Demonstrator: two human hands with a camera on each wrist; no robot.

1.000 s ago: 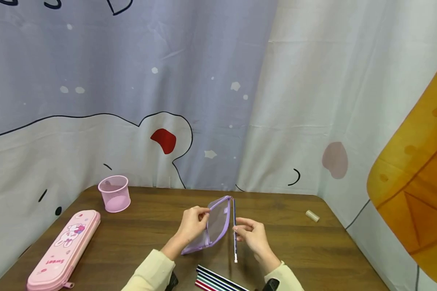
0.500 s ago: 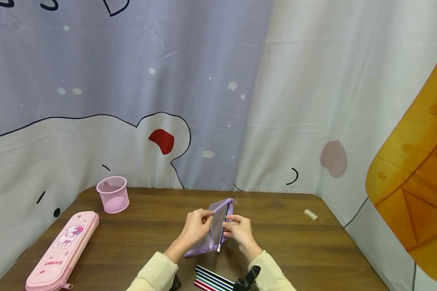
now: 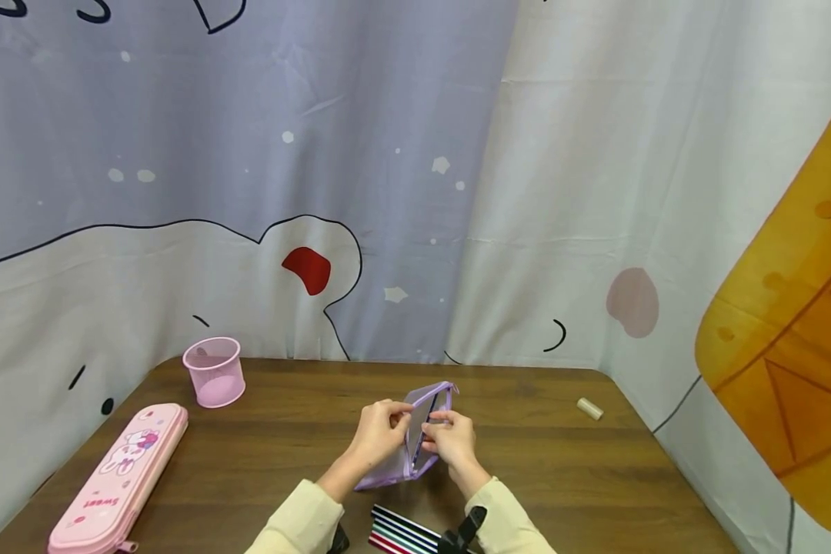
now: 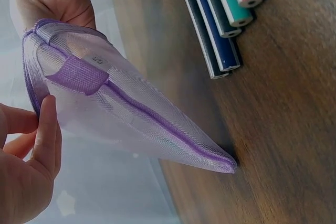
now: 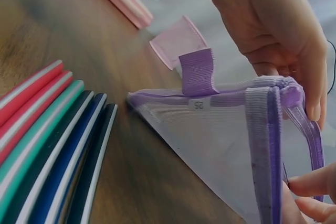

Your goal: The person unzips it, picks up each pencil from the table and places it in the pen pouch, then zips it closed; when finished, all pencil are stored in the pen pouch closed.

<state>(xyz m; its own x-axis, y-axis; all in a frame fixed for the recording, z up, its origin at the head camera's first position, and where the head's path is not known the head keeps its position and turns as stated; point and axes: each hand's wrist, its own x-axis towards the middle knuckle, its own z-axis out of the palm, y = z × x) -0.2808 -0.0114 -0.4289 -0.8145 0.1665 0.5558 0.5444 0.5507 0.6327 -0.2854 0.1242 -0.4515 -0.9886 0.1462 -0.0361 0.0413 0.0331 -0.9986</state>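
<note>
A purple-edged mesh zip pouch [image 3: 386, 471] stands tilted on the table with its zipped mouth spread apart. My left hand [image 3: 377, 432] pinches one side of that mouth between thumb and fingers; in the left wrist view, the left hand [image 4: 29, 166] is at the lower left. At the other side, my right hand [image 3: 455, 444] holds a slim dark pencil [image 3: 418, 448] within the mouth, lying along it. In the right wrist view, the right fingertips [image 5: 310, 184] reach inside the rim, and the pouch [image 5: 194, 129] hides most of the pencil.
Several striped pencils [image 5: 52, 145] lie side by side near the front edge. A pink pencil case [image 3: 121, 477] and a pink mesh cup [image 3: 216, 377] are on the left. On the right lies a small pale cylinder [image 3: 590, 408]. A printed curtain [image 3: 388, 192] hangs behind the table.
My right hand has moved left with the pencil, from beside the pouch into its mouth. The left hand keeps its hold and has shifted slightly right.
</note>
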